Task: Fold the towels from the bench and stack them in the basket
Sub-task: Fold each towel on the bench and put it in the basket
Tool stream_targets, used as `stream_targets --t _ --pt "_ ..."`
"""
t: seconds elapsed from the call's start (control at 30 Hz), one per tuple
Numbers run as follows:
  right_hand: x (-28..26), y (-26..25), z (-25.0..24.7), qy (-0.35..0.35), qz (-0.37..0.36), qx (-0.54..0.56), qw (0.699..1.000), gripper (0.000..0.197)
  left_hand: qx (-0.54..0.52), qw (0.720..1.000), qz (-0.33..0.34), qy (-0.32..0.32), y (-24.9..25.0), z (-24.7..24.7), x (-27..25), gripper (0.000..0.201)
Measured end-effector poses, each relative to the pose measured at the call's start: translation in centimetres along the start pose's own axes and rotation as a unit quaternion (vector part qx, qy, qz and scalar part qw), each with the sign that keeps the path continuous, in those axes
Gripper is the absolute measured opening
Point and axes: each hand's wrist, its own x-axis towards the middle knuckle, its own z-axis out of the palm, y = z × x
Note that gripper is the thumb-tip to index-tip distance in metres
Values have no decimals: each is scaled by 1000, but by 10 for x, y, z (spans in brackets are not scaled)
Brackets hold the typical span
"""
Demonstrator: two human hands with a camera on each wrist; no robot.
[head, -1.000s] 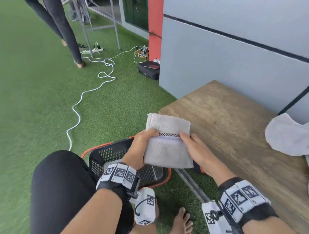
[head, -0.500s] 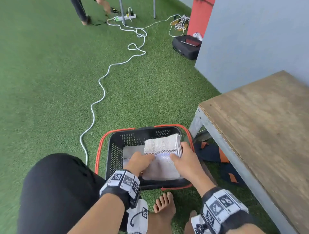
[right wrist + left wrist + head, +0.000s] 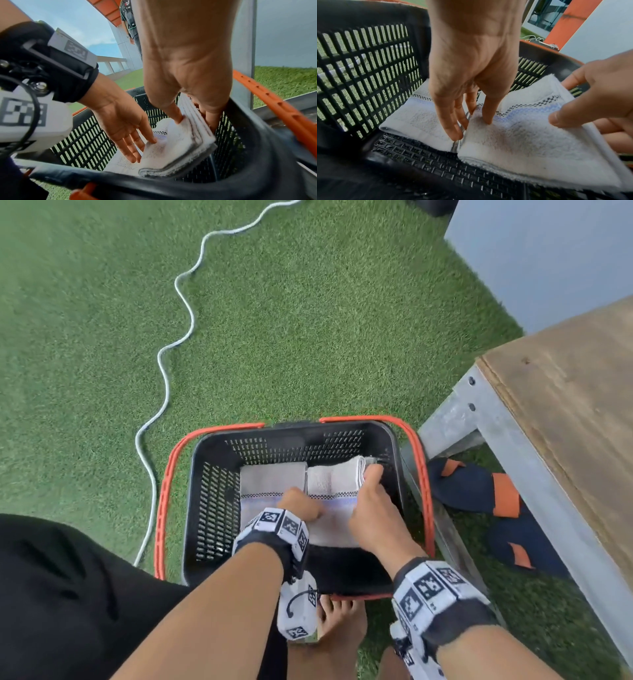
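One folded towel (image 3: 270,484) lies at the basket (image 3: 212,494) floor's left edge; right hand (image 3: 373,508) pinches, left hand (image 3: 301,503), fingers straight, presses a second towel (image 3: 335,484) beside it.

Two towels (image 3: 270,481) side by side in basket (image 3: 212,498), bench (image 3: 565,412) right

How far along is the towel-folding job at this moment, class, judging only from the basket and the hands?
Done: one folded towel lies flat in the basket. In hand: a second folded towel is being set beside it, the right hand pinching its edge, the left hand pressing with straight fingers. Left: letting go; the visible bench part shows no towels, the rest is unseen.
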Motion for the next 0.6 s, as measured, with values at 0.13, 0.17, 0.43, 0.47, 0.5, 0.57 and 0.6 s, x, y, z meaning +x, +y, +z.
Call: stream_targets --t 0.13,0.17,0.43,0.47,0.5,0.57,0.6 --pt "20 1 10 -9 2 2 1000 62 15 1000 -7 1 1 -3 20 22" --pt "25 3 13 -15 6 7 1000 63 18 1000 -11 4 1 -4 23 22" --pt "37 11 16 -89 57 31 994 63 -14 1000 2 28 11 -4 26 26" --pt "38 10 16 -90 58 34 994 62 -21 999 16 23 12 -3 24 29" --pt "38 9 17 -94 62 36 993 64 -13 999 30 12 12 -2 22 32" --pt "39 9 19 -100 69 36 992 68 8 999 48 2 12 0 23 36" --pt "40 9 20 -101 73 35 992 69 9 999 52 6 12 1 24 38"
